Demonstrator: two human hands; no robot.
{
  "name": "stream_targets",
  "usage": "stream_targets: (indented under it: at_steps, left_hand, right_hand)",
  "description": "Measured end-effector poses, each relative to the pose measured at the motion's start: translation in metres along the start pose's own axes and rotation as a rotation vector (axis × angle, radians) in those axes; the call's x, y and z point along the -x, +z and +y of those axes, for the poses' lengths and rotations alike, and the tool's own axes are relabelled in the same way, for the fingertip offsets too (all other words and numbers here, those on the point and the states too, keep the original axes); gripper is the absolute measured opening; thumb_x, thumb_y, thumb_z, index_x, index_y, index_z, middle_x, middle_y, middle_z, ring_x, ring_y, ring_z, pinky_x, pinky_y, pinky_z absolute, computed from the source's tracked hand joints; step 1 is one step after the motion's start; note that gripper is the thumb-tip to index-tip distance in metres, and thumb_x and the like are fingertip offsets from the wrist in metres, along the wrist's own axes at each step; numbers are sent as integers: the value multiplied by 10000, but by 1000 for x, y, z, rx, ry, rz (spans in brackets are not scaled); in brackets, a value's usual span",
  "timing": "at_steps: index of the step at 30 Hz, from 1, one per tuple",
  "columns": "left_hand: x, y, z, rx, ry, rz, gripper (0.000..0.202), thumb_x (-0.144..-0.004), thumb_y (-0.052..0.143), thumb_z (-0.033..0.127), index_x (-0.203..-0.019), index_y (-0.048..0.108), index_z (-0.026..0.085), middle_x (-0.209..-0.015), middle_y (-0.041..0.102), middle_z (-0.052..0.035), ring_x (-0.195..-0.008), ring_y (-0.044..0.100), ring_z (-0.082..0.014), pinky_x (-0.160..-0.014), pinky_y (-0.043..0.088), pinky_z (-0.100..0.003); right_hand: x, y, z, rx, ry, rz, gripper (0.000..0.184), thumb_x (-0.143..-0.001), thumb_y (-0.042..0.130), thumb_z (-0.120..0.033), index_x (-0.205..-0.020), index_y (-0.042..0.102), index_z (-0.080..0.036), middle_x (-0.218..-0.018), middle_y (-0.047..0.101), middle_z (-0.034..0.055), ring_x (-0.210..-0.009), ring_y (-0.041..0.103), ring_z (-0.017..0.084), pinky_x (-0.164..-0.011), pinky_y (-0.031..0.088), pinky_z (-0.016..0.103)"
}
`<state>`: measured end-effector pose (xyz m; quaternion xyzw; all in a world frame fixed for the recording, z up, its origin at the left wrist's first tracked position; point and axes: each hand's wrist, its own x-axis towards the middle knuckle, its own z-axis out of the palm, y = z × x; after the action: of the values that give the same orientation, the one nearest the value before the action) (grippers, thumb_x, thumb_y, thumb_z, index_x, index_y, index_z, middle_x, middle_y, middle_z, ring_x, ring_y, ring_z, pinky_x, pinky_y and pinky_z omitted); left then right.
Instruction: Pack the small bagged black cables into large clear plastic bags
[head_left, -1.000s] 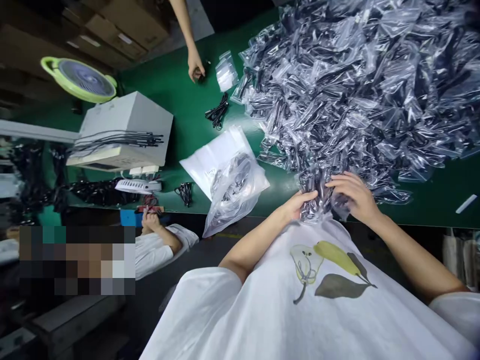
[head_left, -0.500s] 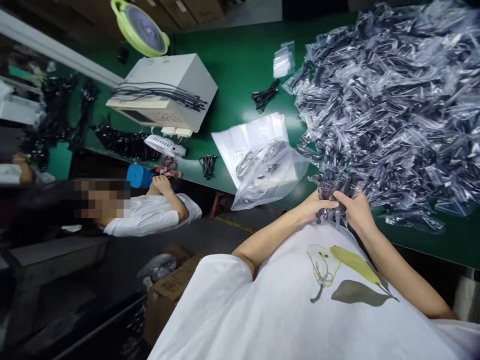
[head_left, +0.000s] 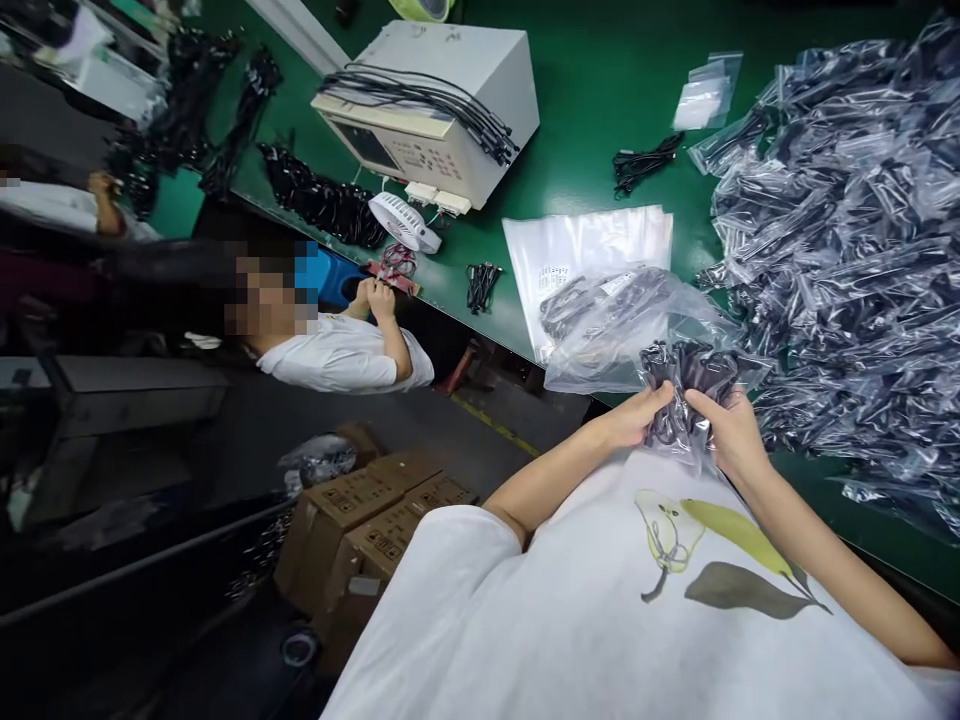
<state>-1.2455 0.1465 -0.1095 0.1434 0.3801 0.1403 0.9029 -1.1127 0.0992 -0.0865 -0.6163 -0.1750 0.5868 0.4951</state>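
Observation:
Clear plastic bags of dark cables [head_left: 679,385] are between my two hands, close to my shirt at the table's edge. My left hand [head_left: 639,415] grips their left side with the thumb on top. On the right side my right hand [head_left: 731,425] is closed round them, thumb also on top. How many bags I hold is hard to tell. Just beyond lies a large clear bag with bundled cables [head_left: 611,310], on a stack of flat plastic bags [head_left: 592,235]. A big heap of bagged cables [head_left: 847,240] spreads to the right.
A beige instrument [head_left: 427,120] draped with black cables stands on the green table [head_left: 592,100]. Loose cable bundles [head_left: 645,162], small zip bags [head_left: 707,92] and a white fan [head_left: 405,220] lie about. A co-worker [head_left: 337,350] sits at left; cardboard boxes [head_left: 367,510] are on the floor.
The view has swung to the right-hand side less and leftward more, so the table's things appear shifted right. The held bags have come beside the large clear bag, still in both hands.

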Motion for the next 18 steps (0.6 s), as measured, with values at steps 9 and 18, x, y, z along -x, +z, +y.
stream_targets:
  at_steps: [9,18]
  left_hand:
    - [73,-23,63,-671,128,-187,751,-703,738,712,-1247,677,198,-1192,704,-98,-1160,625,-283,-1114,403,-395]
    - [123,-71,86,-1004,556,795,655,-792,771,383,-1402,583,234,-1262,596,-135,-1267,489,-334,-1163,309,-445]
  right_hand:
    - [-7,32,5,766,-202,-145,542,-653,807,-459,-1108,614,-236,-1049,718,73,-947,669,291,-813,541,406]
    - [-74,23,-31,1522,-667,-379,684,-789,614,-227,-1456,461,-201,-1024,729,137,-840,681,345,-672,499,408]
